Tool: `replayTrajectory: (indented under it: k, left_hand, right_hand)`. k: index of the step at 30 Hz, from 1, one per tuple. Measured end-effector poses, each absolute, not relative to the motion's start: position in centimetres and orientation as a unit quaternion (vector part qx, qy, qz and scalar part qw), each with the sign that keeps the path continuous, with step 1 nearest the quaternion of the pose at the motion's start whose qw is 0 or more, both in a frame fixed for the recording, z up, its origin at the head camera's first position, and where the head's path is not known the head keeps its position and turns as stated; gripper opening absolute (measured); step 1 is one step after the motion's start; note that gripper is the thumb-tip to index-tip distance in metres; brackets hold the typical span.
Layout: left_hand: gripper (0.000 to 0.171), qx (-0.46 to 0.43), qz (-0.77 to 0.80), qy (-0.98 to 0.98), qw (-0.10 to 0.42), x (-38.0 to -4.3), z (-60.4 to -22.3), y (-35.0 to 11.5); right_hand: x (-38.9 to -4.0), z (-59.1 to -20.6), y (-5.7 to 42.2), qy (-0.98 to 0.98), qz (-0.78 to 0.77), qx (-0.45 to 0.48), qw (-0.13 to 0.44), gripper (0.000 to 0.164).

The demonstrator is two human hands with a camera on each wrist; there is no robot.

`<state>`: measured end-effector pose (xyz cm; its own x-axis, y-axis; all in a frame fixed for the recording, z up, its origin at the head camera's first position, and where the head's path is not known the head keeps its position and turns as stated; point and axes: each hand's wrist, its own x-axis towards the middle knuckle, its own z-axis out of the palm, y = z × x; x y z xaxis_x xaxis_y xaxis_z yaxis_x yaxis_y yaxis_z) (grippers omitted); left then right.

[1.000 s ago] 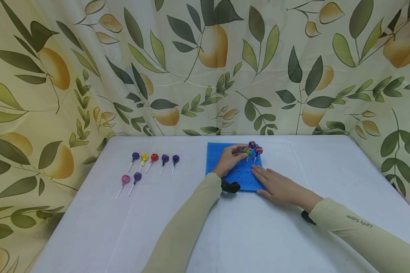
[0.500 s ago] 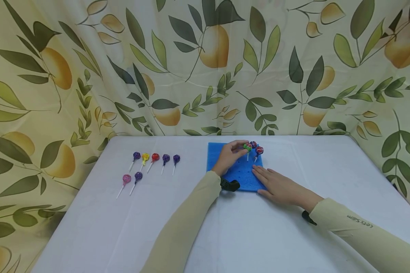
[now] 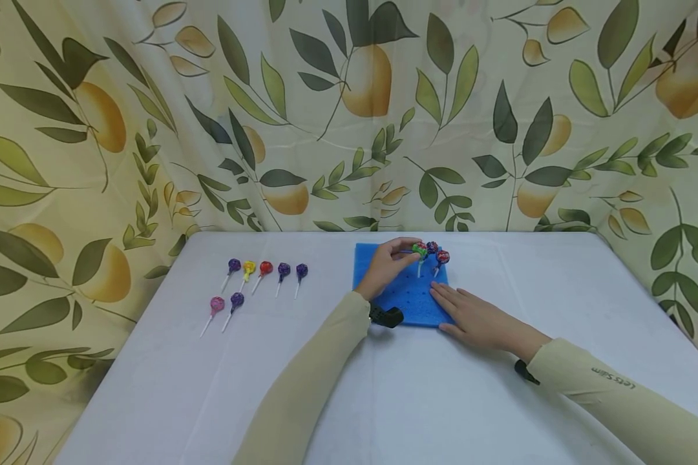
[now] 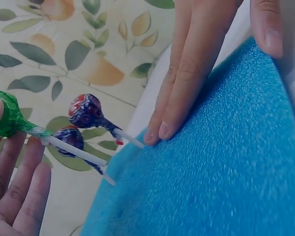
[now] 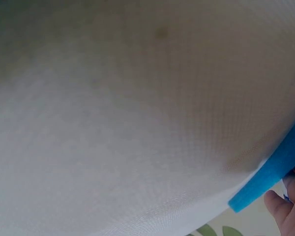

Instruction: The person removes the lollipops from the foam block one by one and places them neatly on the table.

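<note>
My left hand (image 3: 391,261) pinches a green-wrapped lollipop (image 3: 419,249) by its candy end, over the far part of a blue foam board (image 3: 407,303). In the left wrist view the white stick (image 4: 76,149) slants towards the foam; I cannot tell whether its tip touches. Close by, a red-and-blue lollipop (image 4: 84,110) and a darker blue one (image 4: 69,138) stand with their sticks in the board. My right hand (image 3: 477,316) lies with straight fingers across the board's right edge. Only the foam's edge (image 5: 265,182) and part of a hand (image 5: 290,211) show in the right wrist view.
Left of the board, several lollipops lie in two rows on the white cloth (image 3: 302,387): purple (image 3: 284,269), yellow (image 3: 249,268) and red (image 3: 265,267) behind, a pink one (image 3: 217,303) and another purple one in front. A patterned curtain (image 3: 349,174) hangs behind the table.
My left hand has lifted the green lollipop a little and shifted it slightly left. Small holes in the foam now show more. The right hand stays in place.
</note>
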<state>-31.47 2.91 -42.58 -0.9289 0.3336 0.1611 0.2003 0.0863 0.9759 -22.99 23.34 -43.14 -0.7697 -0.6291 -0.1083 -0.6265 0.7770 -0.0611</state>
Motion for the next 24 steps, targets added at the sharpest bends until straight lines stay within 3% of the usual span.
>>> replayTrajectory:
  k: [11, 24]
  left_hand:
    - [0.032, 0.157, 0.635, 0.753, 0.070, -29.9, -41.5, -1.0]
    - [0.033, 0.086, 0.625, 0.772, 0.074, -27.5, -42.0, -8.8]
  right_hand:
    - [-23.0, -43.1, 23.4, 0.942, -0.024, -0.326, 0.070, 0.070]
    - [-23.2, -43.3, 23.3, 0.942, -0.022, -0.328, 0.068, 0.071]
